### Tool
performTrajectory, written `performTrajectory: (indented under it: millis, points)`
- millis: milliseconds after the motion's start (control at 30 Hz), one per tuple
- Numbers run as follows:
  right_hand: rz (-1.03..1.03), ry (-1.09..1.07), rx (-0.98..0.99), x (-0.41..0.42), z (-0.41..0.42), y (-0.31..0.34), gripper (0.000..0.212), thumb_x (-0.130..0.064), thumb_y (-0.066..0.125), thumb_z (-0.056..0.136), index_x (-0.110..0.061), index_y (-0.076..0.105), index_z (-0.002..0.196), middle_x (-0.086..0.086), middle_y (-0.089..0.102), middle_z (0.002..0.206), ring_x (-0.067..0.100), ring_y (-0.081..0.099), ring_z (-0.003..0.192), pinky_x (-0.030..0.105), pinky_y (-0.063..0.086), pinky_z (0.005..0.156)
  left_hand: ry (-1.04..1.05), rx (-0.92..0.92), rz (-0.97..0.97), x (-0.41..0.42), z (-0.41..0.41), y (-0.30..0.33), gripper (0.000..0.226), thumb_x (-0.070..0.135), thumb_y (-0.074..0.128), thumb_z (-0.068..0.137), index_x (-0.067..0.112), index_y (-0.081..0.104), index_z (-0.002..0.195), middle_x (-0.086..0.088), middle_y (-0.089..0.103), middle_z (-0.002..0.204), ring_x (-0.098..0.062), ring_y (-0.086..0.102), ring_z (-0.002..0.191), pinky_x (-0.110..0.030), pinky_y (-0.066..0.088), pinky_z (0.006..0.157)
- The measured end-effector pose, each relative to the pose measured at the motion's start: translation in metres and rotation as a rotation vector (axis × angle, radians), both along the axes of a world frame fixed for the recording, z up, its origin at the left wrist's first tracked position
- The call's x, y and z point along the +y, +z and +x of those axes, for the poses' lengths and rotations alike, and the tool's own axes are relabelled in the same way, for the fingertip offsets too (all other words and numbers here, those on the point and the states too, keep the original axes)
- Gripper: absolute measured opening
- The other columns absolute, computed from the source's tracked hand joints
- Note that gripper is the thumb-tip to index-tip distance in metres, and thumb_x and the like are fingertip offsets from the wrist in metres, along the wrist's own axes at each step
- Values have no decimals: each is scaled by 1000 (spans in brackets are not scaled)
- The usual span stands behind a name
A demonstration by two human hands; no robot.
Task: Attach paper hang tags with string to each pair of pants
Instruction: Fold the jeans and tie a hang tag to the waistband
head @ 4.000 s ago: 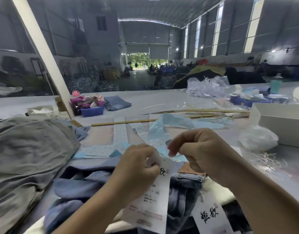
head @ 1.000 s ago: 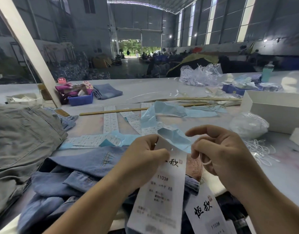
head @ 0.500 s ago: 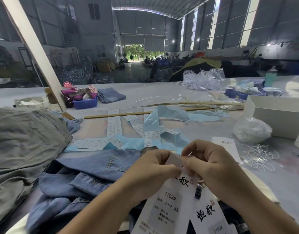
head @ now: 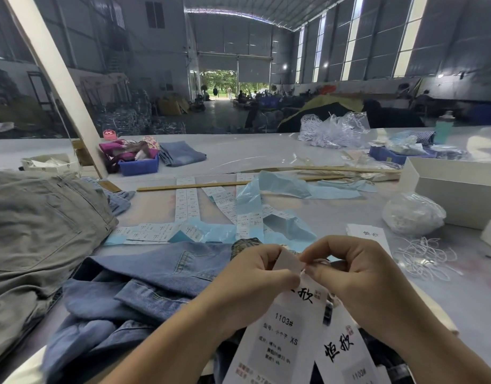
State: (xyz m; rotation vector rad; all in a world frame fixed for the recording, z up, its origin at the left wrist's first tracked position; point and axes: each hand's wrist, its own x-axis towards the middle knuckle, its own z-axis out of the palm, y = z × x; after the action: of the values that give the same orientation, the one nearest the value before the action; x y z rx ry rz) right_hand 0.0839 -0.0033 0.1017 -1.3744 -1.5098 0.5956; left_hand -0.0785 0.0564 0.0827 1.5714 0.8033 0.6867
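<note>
Blue denim pants (head: 144,286) lie bunched on the table in front of me. Over them my left hand (head: 252,284) pinches the top of a long white paper hang tag (head: 277,336) printed "1103#" and "XS". My right hand (head: 346,275) meets it there, its thumb and forefinger pinching a thin white string (head: 304,271) at the tag's upper edge. A second white tag (head: 341,353) with black characters hangs beside the first, lower right. Loose white strings (head: 424,259) lie on the table to the right, next to a spare tag (head: 367,235).
A grey pair of pants (head: 36,225) is piled at the left. Sticker strips on blue backing (head: 189,206) and wooden sticks (head: 183,186) lie mid-table. A clear bag (head: 412,213) and a white box (head: 455,189) stand right; a blue bin (head: 139,166) sits far left.
Since a second ago my right hand has moved in to the top of the tag and now pinches the string there. In the last half second the hands have barely shifted.
</note>
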Motion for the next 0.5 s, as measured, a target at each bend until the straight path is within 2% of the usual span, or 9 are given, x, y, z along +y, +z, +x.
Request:
performTrajectory:
  millis: [167,333,500]
  points:
    - [80,-59,-55,-3,-3,-3,22,-6,69,84,-26,72,77,-17,54,46,4,35,34,11,28,40,6,5,21,-1,-2,-1,15,23,62,73,22,71,85,-4,73,85,-20,67,76,-38,50,74]
    - [225,-122,-157,-4,-6,-4,24,-3,70,80,-27,67,80,-20,56,53,4,40,36,8,30,41,12,8,15,-3,-2,0,14,23,61,73,23,71,84,-3,72,82,-19,65,71,-35,51,71]
    - [315,-179,-280,-5,-7,-6,23,-4,72,79,-26,67,82,-24,50,50,6,43,41,7,31,44,-5,10,2,-4,-1,3,16,22,60,73,22,72,84,-2,71,80,-18,65,69,-31,51,68]
